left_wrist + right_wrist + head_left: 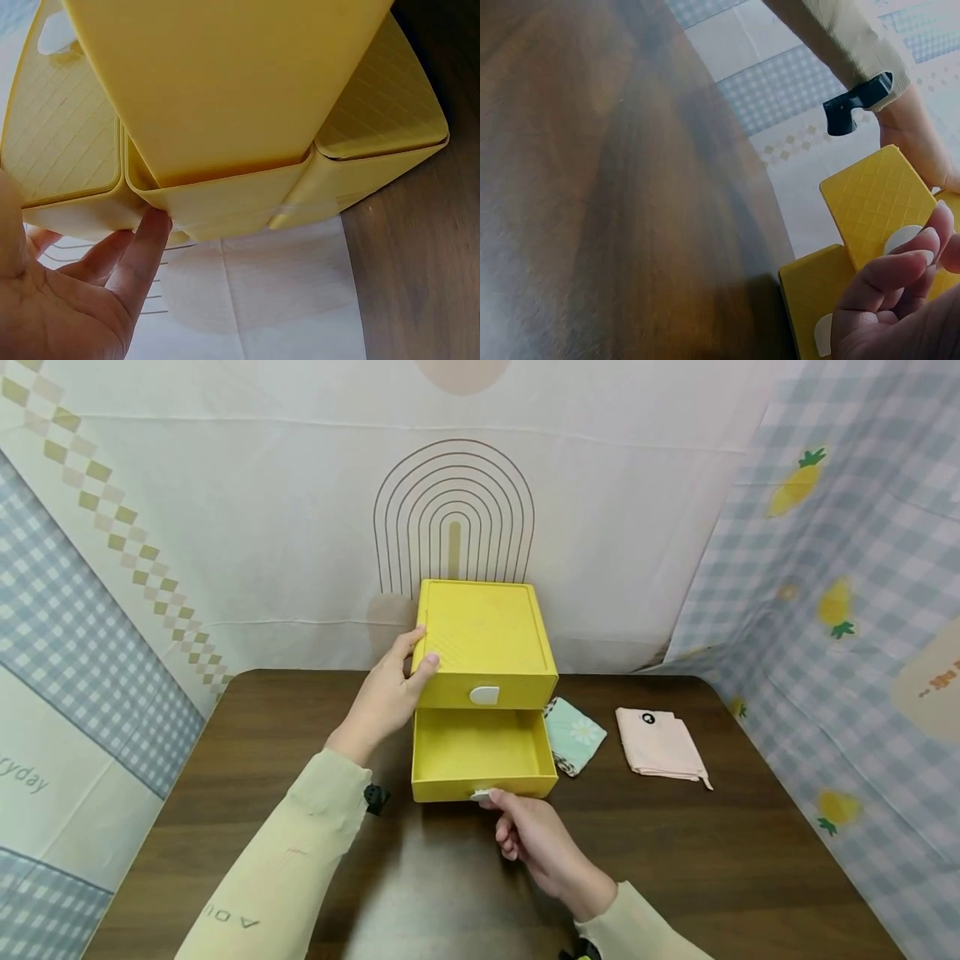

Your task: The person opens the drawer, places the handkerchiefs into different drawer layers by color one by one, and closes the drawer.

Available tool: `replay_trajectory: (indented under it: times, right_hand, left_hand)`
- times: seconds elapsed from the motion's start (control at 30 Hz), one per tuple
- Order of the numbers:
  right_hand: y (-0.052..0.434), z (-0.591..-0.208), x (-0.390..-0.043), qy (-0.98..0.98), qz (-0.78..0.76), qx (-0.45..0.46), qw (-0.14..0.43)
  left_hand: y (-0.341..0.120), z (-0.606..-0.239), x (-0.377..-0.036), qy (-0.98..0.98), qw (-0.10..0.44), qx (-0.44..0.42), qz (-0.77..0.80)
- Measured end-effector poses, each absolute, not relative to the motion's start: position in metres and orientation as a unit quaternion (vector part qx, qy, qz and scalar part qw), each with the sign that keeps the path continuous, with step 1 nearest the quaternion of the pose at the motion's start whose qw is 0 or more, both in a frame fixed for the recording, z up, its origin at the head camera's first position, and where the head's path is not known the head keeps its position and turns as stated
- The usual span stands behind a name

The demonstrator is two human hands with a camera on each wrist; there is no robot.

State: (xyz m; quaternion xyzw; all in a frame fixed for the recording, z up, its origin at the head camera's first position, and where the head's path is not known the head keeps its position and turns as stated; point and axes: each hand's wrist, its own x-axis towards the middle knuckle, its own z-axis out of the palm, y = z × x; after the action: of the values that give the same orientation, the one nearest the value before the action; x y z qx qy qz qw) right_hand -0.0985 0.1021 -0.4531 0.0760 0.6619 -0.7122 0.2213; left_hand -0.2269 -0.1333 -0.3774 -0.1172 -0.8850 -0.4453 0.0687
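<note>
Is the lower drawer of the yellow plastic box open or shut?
Open: the lower drawer is pulled out, its bare inside visible, right hand at its handle.

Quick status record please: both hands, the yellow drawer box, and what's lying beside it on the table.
left hand: rests on the left side of the yellow drawer box, thumb on its top edge
right hand: pinches the white handle of the lower drawer
lower drawer: pulled out, nothing seen inside
upper drawer: closed
mint cloth: folded, right of the box
pink cloth: folded, further right
table: dark wood
</note>
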Motion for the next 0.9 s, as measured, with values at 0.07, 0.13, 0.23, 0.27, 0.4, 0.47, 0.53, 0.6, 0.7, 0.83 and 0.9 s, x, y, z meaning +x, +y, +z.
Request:
replay_trajectory:
  times: [0.07, 0.13, 0.23, 0.27, 0.4, 0.47, 0.53, 0.6, 0.7, 0.83, 0.9]
  right_hand:
    - [0.102, -0.453, -0.096, 0.664, -0.712, 0.072, 0.216]
    - [0.103, -0.452, -0.095, 0.666, -0.712, 0.067, 0.212]
    - [0.105, -0.452, -0.096, 0.664, -0.713, 0.059, 0.216]
    - [0.106, -0.452, -0.096, 0.662, -0.714, 0.057, 0.221]
    - [0.122, -0.456, -0.098, 0.655, -0.712, 0.033, 0.251]
    - [0.136, -0.459, -0.099, 0.656, -0.704, 0.009, 0.271]
    - [0.151, -0.462, -0.102, 0.664, -0.69, -0.018, 0.288]
    - [0.167, -0.463, -0.105, 0.679, -0.67, -0.04, 0.299]
    - [0.19, -0.461, -0.11, 0.707, -0.643, -0.053, 0.289]
    - [0.21, -0.455, -0.118, 0.755, -0.608, -0.048, 0.24]
    - [0.216, -0.453, -0.122, 0.778, -0.592, -0.041, 0.207]
  left_hand:
    - [-0.133, -0.378, -0.227, -0.885, 0.071, -0.118, -0.444]
    - [-0.133, -0.378, -0.227, -0.886, 0.07, -0.117, -0.443]
    - [-0.132, -0.378, -0.227, -0.886, 0.071, -0.117, -0.443]
    - [-0.132, -0.378, -0.227, -0.886, 0.071, -0.117, -0.443]
    - [-0.131, -0.378, -0.227, -0.886, 0.07, -0.119, -0.443]
    - [-0.13, -0.379, -0.227, -0.886, 0.069, -0.119, -0.444]
    - [-0.13, -0.379, -0.227, -0.886, 0.068, -0.116, -0.444]
    - [-0.13, -0.379, -0.226, -0.886, 0.068, -0.115, -0.444]
    - [-0.13, -0.379, -0.226, -0.887, 0.069, -0.113, -0.443]
    - [-0.131, -0.378, -0.226, -0.887, 0.073, -0.115, -0.441]
    - [-0.132, -0.379, -0.226, -0.886, 0.074, -0.115, -0.442]
